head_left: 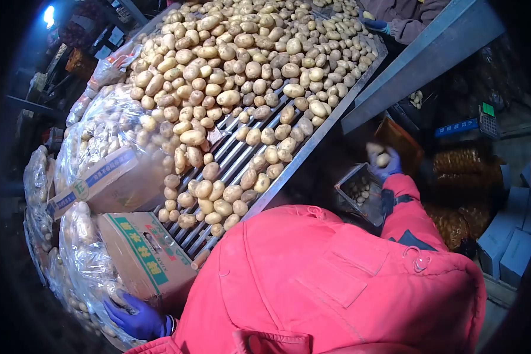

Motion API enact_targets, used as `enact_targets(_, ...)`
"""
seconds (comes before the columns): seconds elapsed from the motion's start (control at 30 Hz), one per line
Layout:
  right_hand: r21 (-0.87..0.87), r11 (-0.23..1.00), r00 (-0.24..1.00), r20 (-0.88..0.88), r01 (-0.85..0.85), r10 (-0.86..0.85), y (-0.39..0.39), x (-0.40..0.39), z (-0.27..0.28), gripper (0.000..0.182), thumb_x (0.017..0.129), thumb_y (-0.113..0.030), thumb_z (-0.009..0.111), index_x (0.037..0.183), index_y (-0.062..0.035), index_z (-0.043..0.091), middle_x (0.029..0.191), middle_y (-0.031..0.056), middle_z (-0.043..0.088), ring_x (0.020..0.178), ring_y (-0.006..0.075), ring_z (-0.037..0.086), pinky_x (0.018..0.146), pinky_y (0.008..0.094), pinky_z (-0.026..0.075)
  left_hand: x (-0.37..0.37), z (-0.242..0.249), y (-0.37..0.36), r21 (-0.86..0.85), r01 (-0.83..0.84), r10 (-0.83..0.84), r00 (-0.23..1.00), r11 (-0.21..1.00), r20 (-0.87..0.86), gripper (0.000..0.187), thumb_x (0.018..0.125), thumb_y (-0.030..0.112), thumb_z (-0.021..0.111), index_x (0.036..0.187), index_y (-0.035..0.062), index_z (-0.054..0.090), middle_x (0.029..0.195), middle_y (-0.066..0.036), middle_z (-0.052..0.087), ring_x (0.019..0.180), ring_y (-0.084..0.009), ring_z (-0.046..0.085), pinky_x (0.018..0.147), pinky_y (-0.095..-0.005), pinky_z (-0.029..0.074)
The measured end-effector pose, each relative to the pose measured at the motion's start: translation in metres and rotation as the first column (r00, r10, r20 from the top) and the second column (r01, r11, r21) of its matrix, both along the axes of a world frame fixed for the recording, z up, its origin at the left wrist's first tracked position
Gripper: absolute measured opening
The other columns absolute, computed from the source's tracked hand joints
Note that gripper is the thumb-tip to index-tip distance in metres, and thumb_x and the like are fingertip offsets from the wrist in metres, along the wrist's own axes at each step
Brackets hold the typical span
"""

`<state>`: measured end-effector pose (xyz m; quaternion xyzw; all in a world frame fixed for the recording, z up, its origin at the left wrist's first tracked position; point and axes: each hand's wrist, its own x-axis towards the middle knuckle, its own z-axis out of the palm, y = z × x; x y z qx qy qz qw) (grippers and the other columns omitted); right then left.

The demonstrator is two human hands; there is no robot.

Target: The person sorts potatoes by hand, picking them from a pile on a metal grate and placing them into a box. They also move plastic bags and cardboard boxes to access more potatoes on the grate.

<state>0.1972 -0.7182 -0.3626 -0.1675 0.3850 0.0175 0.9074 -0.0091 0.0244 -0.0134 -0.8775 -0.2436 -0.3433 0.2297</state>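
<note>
My left hand [134,318], in a blue glove, grips the lower edge of a cardboard box [144,253] wrapped in a clear plastic bag of potatoes at the lower left. My right hand [383,162], also blue-gloved, is stretched out to the right and holds potatoes [379,154] above a small crate [360,190] that has potatoes in it. Between the hands runs a slatted metal sorting table [236,156] heaped with many yellow potatoes [242,65]. My red jacket [330,283] fills the foreground.
A second boxed bag of potatoes [103,177] lies left of the table, with more bags beside it. Another person's gloved hand [376,25] and sleeve show at the top. Right side: a metal beam [419,59], a scale [487,118], mesh sacks [463,162], white boxes [513,248].
</note>
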Motion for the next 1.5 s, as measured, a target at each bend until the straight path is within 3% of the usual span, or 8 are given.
enact_targets(0.1, -0.267, 0.807, 0.846, 0.07, 0.527, -0.529, -0.077, -0.014, -0.072, 0.038, 0.1, -0.029, 0.063, 0.128, -0.0037, 0.062, 0.133, 0.0153, 0.066, 0.126, 0.0307, 0.06, 0.094, 0.0426, 0.06, -0.004, -0.001, 0.004, -0.002, 0.007, -0.007, 1.0, 1.0, -0.007, 0.041, 0.101, 0.021, 0.072, 0.135, -0.0021, 0.065, 0.134, -0.019, 0.068, 0.12, -0.0371, 0.066, 0.103, -0.0458, 0.053)
enact_targets(0.37, -0.367, 0.722, 0.704, 0.21, -0.586, 0.678, 0.14, 0.045, 0.096, 0.037, 0.102, -0.032, 0.069, 0.127, -0.0043, 0.067, 0.116, 0.0122, 0.072, 0.091, 0.0181, 0.07, 0.073, 0.0296, 0.058, -0.007, 0.0, -0.002, -0.057, 0.019, -0.019, 1.0, 0.998, -0.004, 0.045, 0.1, 0.02, 0.073, 0.137, -0.0025, 0.063, 0.134, -0.019, 0.068, 0.122, -0.038, 0.065, 0.104, -0.0462, 0.053)
enact_targets(0.43, -0.668, 0.483, 0.628, 0.03, -0.566, 0.777, 0.186, 0.077, 0.126, 0.042, 0.098, -0.036, 0.072, 0.127, -0.0056, 0.068, 0.115, 0.0126, 0.073, 0.098, 0.0244, 0.07, 0.082, 0.0371, 0.059, -0.005, 0.001, -0.006, -0.036, 0.007, -0.008, 1.0, 0.999, -0.012, 0.044, 0.099, 0.019, 0.072, 0.137, -0.0026, 0.064, 0.134, -0.019, 0.068, 0.123, -0.0377, 0.065, 0.103, -0.0457, 0.053)
enact_targets(0.53, -0.75, -0.545, 0.674, -0.182, 0.376, 0.716, 0.201, 0.129, 0.105, 0.045, 0.093, -0.039, 0.075, 0.123, -0.0069, 0.07, 0.121, 0.0141, 0.071, 0.107, 0.034, 0.068, 0.093, 0.0459, 0.056, -0.005, 0.002, -0.008, -0.006, 0.014, -0.014, 1.0, 1.0, -0.016, 0.043, 0.099, 0.018, 0.073, 0.136, -0.0028, 0.064, 0.134, -0.019, 0.068, 0.122, -0.0375, 0.066, 0.103, -0.0454, 0.053)
enact_targets(0.63, -0.611, -0.718, 0.757, -0.282, 0.332, 0.59, 0.209, 0.166, 0.087, 0.043, 0.09, -0.039, 0.076, 0.12, -0.0088, 0.072, 0.129, 0.0157, 0.067, 0.114, 0.0408, 0.064, 0.101, 0.0496, 0.052, -0.003, 0.002, -0.01, -0.014, 0.017, -0.017, 1.0, 1.0, -0.005, 0.043, 0.098, 0.018, 0.073, 0.135, -0.0027, 0.064, 0.134, -0.019, 0.068, 0.121, -0.0371, 0.066, 0.103, -0.0451, 0.053)
enact_targets(0.93, -0.615, -0.605, 0.655, -0.183, 0.506, 0.734, 0.295, 0.134, 0.104, 0.025, 0.086, -0.023, 0.075, 0.109, -0.0131, 0.075, 0.108, 0.0134, 0.068, 0.105, 0.0353, 0.063, 0.096, 0.0494, 0.051, 0.003, 0.006, -0.018, -0.028, 0.001, -0.001, 1.0, 1.0, 0.004, 0.041, 0.098, 0.016, 0.072, 0.133, -0.0047, 0.065, 0.133, -0.02, 0.068, 0.121, -0.0382, 0.066, 0.104, -0.0456, 0.052)
enact_targets(1.1, -0.759, -0.23, 0.159, -0.167, 0.609, 0.973, 0.343, 0.094, 0.136, 0.033, 0.083, -0.031, 0.079, 0.11, -0.0133, 0.073, 0.113, 0.0113, 0.069, 0.107, 0.0334, 0.064, 0.095, 0.0463, 0.051, 0.008, 0.007, -0.019, -0.002, -0.001, 0.001, 1.0, 1.0, 0.005, 0.039, 0.098, 0.015, 0.073, 0.131, -0.0053, 0.066, 0.131, -0.02, 0.069, 0.119, -0.0379, 0.067, 0.103, -0.0454, 0.053)
enact_targets(1.5, -0.701, -0.431, -0.097, -0.577, 0.567, 0.811, 0.345, 0.134, 0.125, 0.062, 0.076, -0.056, 0.079, 0.122, -0.0149, 0.073, 0.112, 0.0108, 0.064, 0.109, 0.0343, 0.059, 0.098, 0.0499, 0.045, 0.011, 0.01, -0.026, 0.001, 0.002, -0.002, 1.0, 1.0, 0.014, 0.038, 0.097, 0.012, 0.074, 0.129, -0.0057, 0.067, 0.128, -0.02, 0.071, 0.116, -0.0373, 0.069, 0.1, -0.0445, 0.054)
